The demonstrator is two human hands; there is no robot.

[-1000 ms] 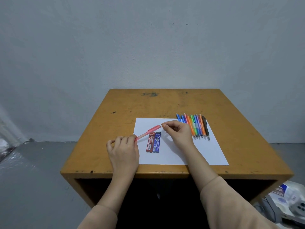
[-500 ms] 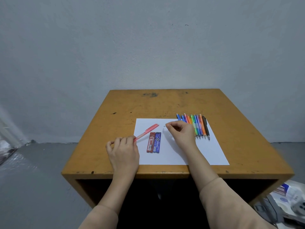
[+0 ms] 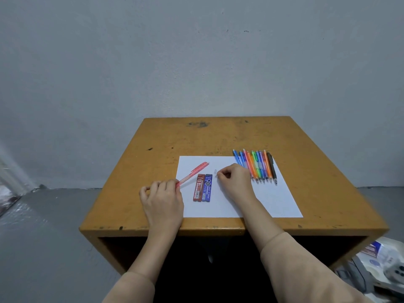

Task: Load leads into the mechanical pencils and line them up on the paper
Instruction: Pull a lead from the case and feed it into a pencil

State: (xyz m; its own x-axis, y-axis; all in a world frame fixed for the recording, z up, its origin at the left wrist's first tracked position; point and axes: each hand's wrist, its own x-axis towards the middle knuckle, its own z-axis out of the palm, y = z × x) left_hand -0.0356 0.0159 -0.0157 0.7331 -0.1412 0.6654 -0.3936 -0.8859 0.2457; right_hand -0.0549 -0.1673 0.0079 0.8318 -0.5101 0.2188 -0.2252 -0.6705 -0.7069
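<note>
My left hand (image 3: 162, 199) grips the tip end of a translucent red mechanical pencil (image 3: 194, 171), which slants up and to the right over the left edge of the white paper (image 3: 273, 200). My right hand (image 3: 235, 179) rests on the paper with curled fingers. Its fingertips pinch the near end of a small pale pencil cap (image 3: 215, 171) that touches the sheet. A red lead case (image 3: 198, 188) and a blue lead case (image 3: 208, 188) lie side by side between my hands. Several coloured pencils (image 3: 255, 166) lie in a row at the paper's far right.
The paper lies on a worn yellow wooden table (image 3: 218, 136) against a grey wall. Boxes and clutter (image 3: 380, 256) sit on the floor at the lower right. The table's near edge runs just below my wrists.
My right hand pulled the cap off the red pencil's end, moved away from it and lowered the cap to the paper. My left hand kept hold of the pencil.
</note>
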